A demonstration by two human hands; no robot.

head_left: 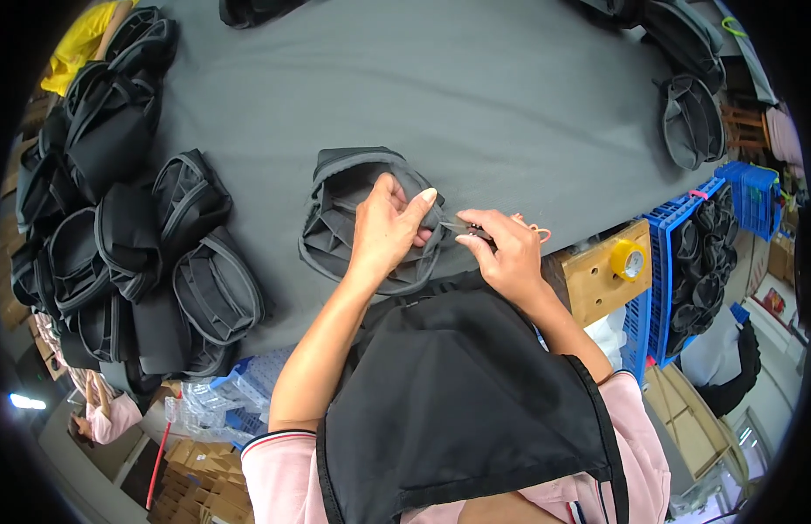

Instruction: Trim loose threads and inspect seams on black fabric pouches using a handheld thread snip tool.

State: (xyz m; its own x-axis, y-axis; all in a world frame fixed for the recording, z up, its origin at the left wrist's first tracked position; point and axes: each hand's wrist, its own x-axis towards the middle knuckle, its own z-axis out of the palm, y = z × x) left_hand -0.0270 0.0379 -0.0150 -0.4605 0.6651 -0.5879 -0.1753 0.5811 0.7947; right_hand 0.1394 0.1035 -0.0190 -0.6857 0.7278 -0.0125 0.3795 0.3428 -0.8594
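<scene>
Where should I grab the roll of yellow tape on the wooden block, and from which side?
Take the yellow tape roll by its outer rim, coming from above. It seems to lie flat on the wooden block, hole up, so the curved sides are free for a pinch across.

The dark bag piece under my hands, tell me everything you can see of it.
The dark bag piece is a rounded, shell-like panel of black and dark grey fabric with lighter grey piping along its rim. It lies open side up on the grey table, near the edge closest to the person. The left hand rests on its right side, fingers pinching the rim. The right hand holds a small tool with pinkish handles at that rim; its blades are too small to make out.
</scene>
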